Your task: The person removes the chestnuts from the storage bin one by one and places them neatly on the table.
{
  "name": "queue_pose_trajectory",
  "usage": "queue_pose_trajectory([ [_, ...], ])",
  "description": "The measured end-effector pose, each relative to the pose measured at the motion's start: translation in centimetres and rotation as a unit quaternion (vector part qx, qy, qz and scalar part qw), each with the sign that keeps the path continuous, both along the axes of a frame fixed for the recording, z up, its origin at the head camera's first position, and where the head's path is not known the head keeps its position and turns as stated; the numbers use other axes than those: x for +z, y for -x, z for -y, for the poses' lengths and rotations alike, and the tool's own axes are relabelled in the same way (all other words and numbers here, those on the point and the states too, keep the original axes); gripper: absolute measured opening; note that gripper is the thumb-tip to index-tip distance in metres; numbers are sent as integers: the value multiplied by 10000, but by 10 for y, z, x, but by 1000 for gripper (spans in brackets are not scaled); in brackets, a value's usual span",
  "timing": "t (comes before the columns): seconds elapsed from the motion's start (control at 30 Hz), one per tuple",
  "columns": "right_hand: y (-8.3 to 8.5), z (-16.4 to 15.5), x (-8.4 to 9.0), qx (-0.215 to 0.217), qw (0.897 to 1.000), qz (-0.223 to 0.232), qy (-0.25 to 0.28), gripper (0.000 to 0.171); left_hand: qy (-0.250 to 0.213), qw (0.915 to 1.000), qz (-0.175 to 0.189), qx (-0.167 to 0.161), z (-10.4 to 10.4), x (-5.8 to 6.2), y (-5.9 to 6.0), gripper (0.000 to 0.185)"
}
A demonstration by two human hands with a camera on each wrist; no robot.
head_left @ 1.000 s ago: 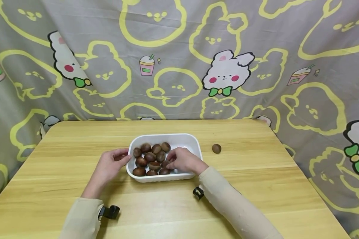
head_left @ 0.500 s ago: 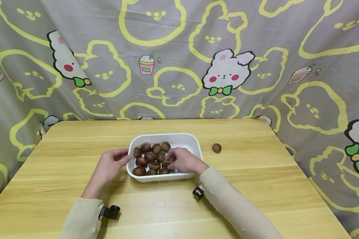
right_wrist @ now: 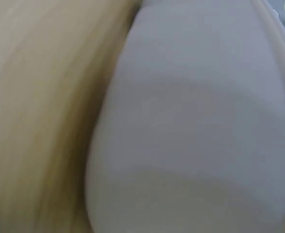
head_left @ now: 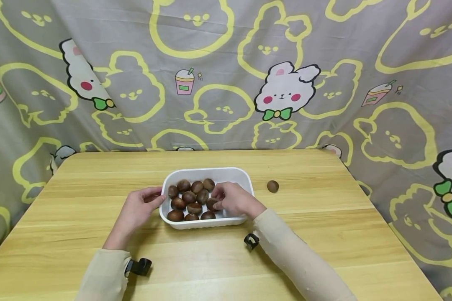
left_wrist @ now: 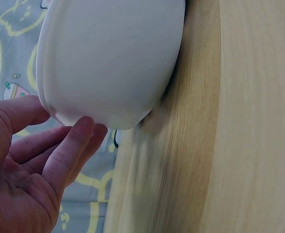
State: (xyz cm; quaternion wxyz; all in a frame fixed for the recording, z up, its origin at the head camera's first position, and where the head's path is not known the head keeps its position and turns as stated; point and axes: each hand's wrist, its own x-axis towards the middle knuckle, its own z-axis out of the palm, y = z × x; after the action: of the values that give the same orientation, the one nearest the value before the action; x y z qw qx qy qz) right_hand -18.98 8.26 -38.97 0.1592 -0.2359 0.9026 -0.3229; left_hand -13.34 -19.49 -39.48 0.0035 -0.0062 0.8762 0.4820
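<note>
A white tray (head_left: pixel 207 171) holding several brown chestnuts (head_left: pixel 190 197) sits mid-table. My left hand (head_left: pixel 155 197) holds the tray's left end, thumb by the rim and fingertips against the outer wall. In the left wrist view those fingers (left_wrist: pixel 67 145) touch the tray (left_wrist: pixel 113 58) from below. My right hand (head_left: pixel 217 201) reaches into the tray from the right, its curled fingers pinching one chestnut (head_left: pixel 211 203) at the edge of the pile. The right wrist view is filled by the blurred tray wall (right_wrist: pixel 196 121).
A single loose chestnut (head_left: pixel 273 186) lies on the wooden table (head_left: pixel 324 234) right of the tray. A grey cartoon-print cloth (head_left: pixel 226 75) hangs behind and around the table. Black wrist straps (head_left: pixel 251 241) show on both sleeves.
My right hand has risen slightly and drawn back a little over the pile, its fingers closing round a chestnut. The left hand and tray stay put.
</note>
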Motion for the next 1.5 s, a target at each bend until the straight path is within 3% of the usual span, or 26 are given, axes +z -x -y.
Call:
queue_pose_trajectory([
  [0.47,7,-24,22,-251,9969,-285,685,18,-37,10000,92,-5,4,1,-2,42],
  [0.8,11,-67,44,-892,9902,-319,1026,23,-47,9999,78,-104,6,2,-2,42],
  [1.2,18,-122,45,-1564,9811,-422,1058,29,102,9998,112,-146,6,6,-2,42],
  [1.5,24,-176,24,-1949,9770,-178,846,33,20,9997,4,-240,4,2,3,41],
])
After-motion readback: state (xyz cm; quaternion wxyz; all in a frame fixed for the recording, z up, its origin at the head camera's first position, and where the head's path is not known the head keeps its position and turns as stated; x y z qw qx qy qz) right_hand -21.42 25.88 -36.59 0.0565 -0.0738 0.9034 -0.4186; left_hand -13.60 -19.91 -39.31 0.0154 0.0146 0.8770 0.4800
